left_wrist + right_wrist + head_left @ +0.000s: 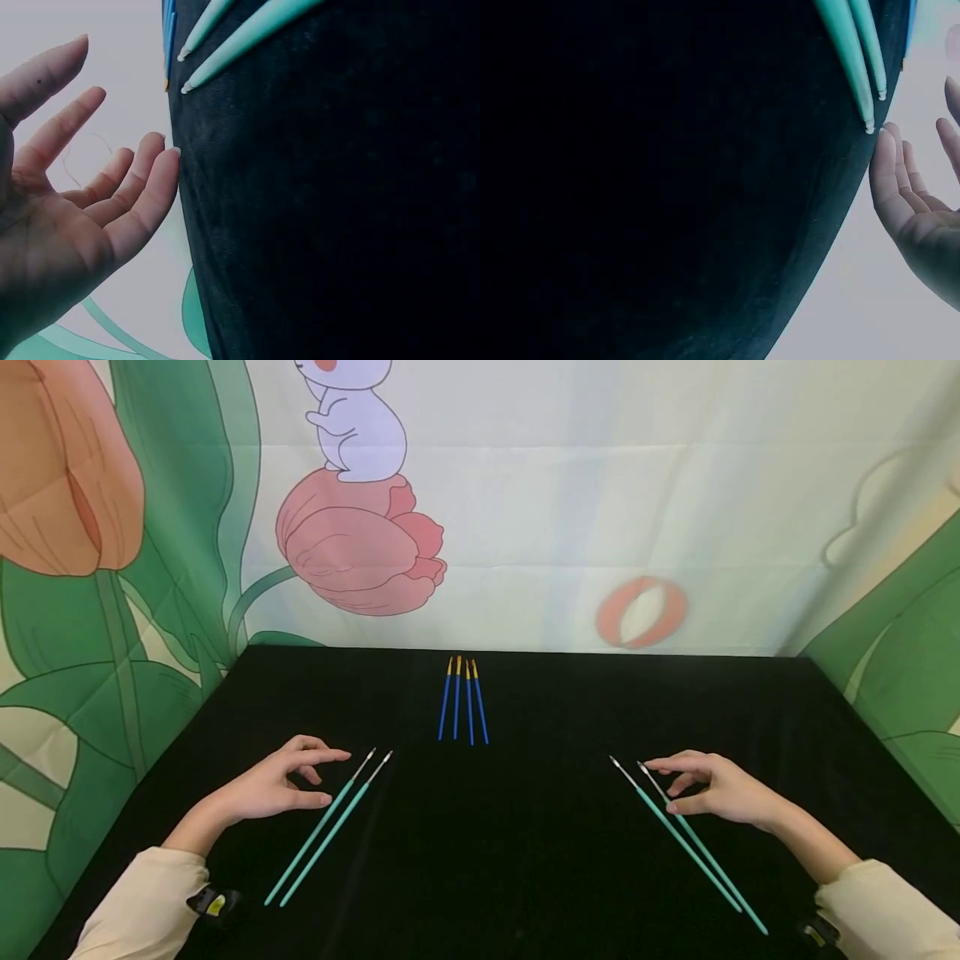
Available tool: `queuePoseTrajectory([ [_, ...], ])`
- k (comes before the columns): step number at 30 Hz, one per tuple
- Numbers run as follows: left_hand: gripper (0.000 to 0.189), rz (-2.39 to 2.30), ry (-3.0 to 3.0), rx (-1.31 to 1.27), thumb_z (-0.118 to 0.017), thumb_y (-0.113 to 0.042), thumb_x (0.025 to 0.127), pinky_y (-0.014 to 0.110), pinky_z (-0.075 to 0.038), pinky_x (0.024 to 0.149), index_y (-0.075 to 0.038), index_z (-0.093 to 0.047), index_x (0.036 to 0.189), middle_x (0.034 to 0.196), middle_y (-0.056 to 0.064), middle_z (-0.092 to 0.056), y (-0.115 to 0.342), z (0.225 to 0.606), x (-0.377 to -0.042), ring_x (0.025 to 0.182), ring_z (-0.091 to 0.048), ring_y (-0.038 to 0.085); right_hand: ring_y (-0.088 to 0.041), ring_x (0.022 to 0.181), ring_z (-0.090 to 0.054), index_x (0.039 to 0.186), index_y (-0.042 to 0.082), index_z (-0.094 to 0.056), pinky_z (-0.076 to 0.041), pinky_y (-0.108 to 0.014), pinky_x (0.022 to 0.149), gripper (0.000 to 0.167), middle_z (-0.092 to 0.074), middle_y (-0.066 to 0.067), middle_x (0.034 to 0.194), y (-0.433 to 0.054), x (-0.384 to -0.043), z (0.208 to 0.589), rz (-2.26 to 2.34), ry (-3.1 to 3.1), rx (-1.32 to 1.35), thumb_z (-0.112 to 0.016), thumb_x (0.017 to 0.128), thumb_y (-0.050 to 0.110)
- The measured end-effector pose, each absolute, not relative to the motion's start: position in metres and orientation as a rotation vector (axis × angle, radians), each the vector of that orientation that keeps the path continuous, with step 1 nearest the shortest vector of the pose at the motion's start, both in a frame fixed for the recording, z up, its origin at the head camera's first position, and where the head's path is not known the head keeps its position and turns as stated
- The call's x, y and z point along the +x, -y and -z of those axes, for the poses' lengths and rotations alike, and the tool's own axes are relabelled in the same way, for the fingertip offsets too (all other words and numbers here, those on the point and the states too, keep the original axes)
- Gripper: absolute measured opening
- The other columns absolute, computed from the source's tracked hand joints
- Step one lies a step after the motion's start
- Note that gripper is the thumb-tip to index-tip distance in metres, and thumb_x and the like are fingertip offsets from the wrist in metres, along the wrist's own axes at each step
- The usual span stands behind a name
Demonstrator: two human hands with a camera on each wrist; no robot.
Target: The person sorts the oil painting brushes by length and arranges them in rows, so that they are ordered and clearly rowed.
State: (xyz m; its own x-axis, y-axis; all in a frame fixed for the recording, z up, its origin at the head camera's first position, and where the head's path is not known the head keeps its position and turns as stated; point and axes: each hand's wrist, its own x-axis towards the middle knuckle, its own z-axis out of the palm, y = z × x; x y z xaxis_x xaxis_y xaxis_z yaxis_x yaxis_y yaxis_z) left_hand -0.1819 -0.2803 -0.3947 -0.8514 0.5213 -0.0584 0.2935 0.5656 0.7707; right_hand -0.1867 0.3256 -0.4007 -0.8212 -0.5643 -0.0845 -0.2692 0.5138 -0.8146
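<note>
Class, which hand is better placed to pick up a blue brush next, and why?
Left, I'd judge: in the head view, the left hand is nearer the blue brushes than the right hand is. Both hands look empty, so nearness decides.

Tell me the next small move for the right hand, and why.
I'd probably lower the right hand slightly and pinch the outer teal-handled tool on its side: in the head view, the thumb and forefinger reach that tool's silver end, yet they look parted and hold nothing.
</note>
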Motion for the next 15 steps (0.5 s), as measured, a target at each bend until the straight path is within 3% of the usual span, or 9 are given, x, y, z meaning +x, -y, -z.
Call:
queuePoseTrajectory([
  [8, 0.053, -1.143, -2.358, 0.652, -0.061, 0.008, 0.093, 0.034, -0.054, 0.073, 0.014, -0.052, 0.144, 0.136, 0.033, -0.035, 0.281, 0.402, -0.185, 0.1, -0.062, 0.029, -0.023, 0.101, -0.062, 0.142, -0.014, -0.055, -0.056, -0.032, 0.077, 0.059, -0.053, -0.029, 0.13, -0.33, -0.188, 0.411, 1.129, -2.4, -0.661, -0.078, 0.09, 0.0],
  [15, 0.053, -1.125, -2.33, 0.594, -0.067, 0.005, 0.093, 0.037, -0.056, 0.073, 0.012, -0.055, 0.143, 0.136, 0.032, -0.036, 0.276, 0.402, -0.186, 0.098, -0.059, 0.027, -0.017, 0.094, -0.061, 0.143, 0.021, -0.069, -0.054, -0.031, 0.075, 0.061, -0.056, -0.009, 0.123, -0.373, -0.216, 0.467, 1.111, -2.432, -0.698, -0.086, 0.085, 0.011],
])
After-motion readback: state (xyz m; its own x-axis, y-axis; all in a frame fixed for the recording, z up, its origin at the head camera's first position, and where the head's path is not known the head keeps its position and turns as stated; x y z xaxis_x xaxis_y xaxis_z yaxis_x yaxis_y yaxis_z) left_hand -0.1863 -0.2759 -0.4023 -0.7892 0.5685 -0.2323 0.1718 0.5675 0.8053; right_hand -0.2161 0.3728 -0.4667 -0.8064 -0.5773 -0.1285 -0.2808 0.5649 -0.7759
